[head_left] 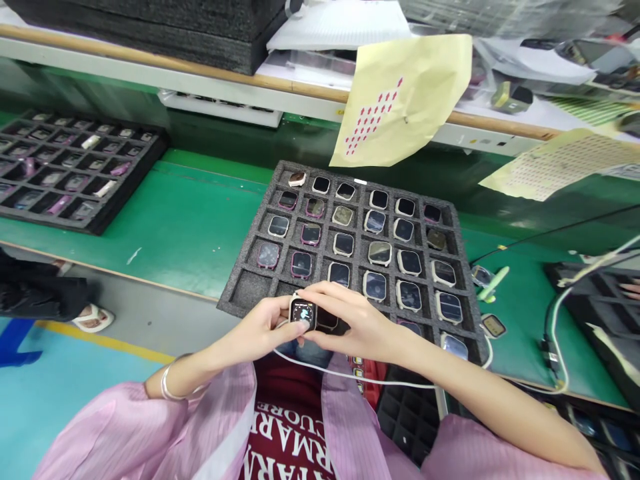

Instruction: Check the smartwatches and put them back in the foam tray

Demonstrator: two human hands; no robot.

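Between my two hands is a smartwatch (303, 313) without a strap, its screen lit with a round dial. My left hand (265, 325) grips its left side, the thumb lying across the lower screen. From the right, my right hand (350, 317) holds the watch's upper and right edges with its fingers. Both hands are over the front edge of a grey foam tray (295, 252), whose compartments hold several strapless watches with dark screens. A white cable (350, 379) runs below my hands; whether it joins the watch is hidden.
Another foam tray (95, 220) with small parts stands at the left of the green table (200, 200). Yellow sheets (405, 100) hang from the shelf edge above. Right of the tray lie a green tool (493, 283) and a loose watch (494, 325). A person's sandalled foot (94, 318) shows at left.
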